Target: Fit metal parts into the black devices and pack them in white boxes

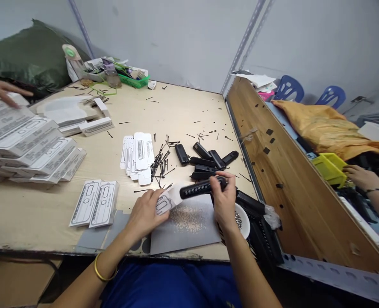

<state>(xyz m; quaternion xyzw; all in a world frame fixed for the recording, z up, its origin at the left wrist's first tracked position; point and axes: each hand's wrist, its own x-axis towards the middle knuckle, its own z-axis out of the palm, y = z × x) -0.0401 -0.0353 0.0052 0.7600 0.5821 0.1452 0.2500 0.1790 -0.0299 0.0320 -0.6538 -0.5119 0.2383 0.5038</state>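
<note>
At far left, a co-worker's hand over a stack of boxes, with a green bag behind. Next, on the worktop, two boxes side by side near the front edge, and a green basket at the back. Then flat cartons in an overlapping pile, black sticks scattered just beside them. In front, left hand partly closed, thumb and fingers around a carton, pale flap at its right. Beneath, a grey sheet bearing pale grains. Above the sheet, a black device, front end over or against the flap, which of the two impossible to tell. Behind it, black cases in a loose heap. At the device's rear end, right hand closed firmly on it. Beside the right forearm, a white bowl of small metal parts. Farther right, a wooden board along the worktop's side; at far right, another co-worker's hand at a yellow bin.
</note>
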